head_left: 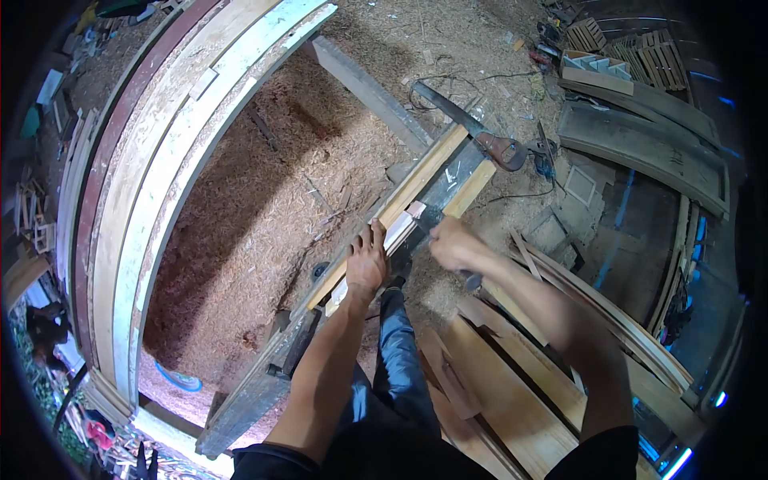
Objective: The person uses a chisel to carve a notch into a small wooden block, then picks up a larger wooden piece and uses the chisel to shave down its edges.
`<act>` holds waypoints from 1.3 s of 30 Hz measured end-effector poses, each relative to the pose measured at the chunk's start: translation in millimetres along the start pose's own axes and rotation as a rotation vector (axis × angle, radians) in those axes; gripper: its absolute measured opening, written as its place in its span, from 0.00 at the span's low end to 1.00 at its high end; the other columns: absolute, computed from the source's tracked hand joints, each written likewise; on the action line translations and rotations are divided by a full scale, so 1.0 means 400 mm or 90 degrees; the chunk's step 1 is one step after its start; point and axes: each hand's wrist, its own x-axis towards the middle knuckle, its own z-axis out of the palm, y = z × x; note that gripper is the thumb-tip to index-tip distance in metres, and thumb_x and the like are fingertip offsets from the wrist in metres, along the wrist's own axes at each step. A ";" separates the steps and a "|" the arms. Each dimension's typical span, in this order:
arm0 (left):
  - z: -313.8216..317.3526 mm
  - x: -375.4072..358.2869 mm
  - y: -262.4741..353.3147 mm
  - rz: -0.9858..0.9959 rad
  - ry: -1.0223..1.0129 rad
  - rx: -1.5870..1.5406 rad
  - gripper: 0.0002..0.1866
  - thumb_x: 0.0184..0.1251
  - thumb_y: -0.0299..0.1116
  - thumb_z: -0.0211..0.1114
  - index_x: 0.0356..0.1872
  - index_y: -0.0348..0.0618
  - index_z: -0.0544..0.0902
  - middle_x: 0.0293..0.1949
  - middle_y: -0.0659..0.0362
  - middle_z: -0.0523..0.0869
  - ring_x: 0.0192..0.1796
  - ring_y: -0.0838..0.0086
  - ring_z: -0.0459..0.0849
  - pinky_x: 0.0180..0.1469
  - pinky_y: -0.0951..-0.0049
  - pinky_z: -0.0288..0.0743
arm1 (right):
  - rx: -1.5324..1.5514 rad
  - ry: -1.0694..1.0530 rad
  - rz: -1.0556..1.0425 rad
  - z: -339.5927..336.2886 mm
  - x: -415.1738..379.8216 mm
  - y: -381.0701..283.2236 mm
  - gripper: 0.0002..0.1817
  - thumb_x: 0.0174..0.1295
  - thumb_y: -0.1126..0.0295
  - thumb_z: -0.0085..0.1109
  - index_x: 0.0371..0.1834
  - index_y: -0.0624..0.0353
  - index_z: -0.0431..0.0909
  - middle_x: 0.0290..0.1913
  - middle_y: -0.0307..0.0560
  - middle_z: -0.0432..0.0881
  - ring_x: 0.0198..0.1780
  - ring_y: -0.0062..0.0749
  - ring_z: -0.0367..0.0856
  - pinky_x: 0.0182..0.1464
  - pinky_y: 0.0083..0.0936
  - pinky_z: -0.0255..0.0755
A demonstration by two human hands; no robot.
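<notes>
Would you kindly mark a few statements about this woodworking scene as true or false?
1. The left hand lies flat on a pale wooden strip. True.
2. The right hand is open and holds nothing. False: it grips a dark-handled tool.
3. The floor is covered in sawdust. True.
4. A handsaw hangs on a wall. False: it lies past the end of the workbench.
5. Flat planks lie to the person's right. True.
</notes>
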 end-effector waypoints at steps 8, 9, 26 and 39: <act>0.025 -0.005 -0.009 -0.012 0.000 -0.041 0.38 0.58 0.33 0.58 0.70 0.36 0.55 0.62 0.42 0.70 0.56 0.51 0.75 0.57 0.55 0.70 | 0.275 0.265 -0.023 0.264 -0.049 -0.073 0.28 0.56 0.81 0.45 0.61 0.84 0.59 0.33 0.75 0.79 0.36 0.66 0.81 0.34 0.45 0.77; 0.011 -0.002 -0.005 -0.027 -0.031 -0.053 0.37 0.59 0.33 0.58 0.70 0.36 0.55 0.62 0.43 0.71 0.57 0.51 0.75 0.57 0.56 0.70 | 0.248 0.317 -0.029 0.343 -0.010 -0.051 0.31 0.59 0.79 0.45 0.69 0.71 0.56 0.29 0.71 0.79 0.30 0.60 0.82 0.34 0.47 0.75; -0.015 0.002 0.012 -0.047 -0.054 -0.054 0.36 0.54 0.32 0.61 0.67 0.38 0.61 0.62 0.45 0.70 0.60 0.49 0.73 0.62 0.57 0.67 | 0.344 0.215 -0.177 0.176 -0.095 0.150 0.21 0.66 0.66 0.51 0.56 0.71 0.73 0.48 0.67 0.79 0.51 0.56 0.79 0.55 0.34 0.71; 0.012 0.000 -0.001 -0.032 -0.038 -0.030 0.39 0.55 0.34 0.64 0.69 0.39 0.59 0.63 0.45 0.70 0.61 0.51 0.72 0.61 0.57 0.69 | 0.305 0.367 -0.209 0.357 0.036 0.136 0.16 0.70 0.68 0.44 0.53 0.68 0.70 0.26 0.60 0.79 0.27 0.46 0.82 0.27 0.39 0.75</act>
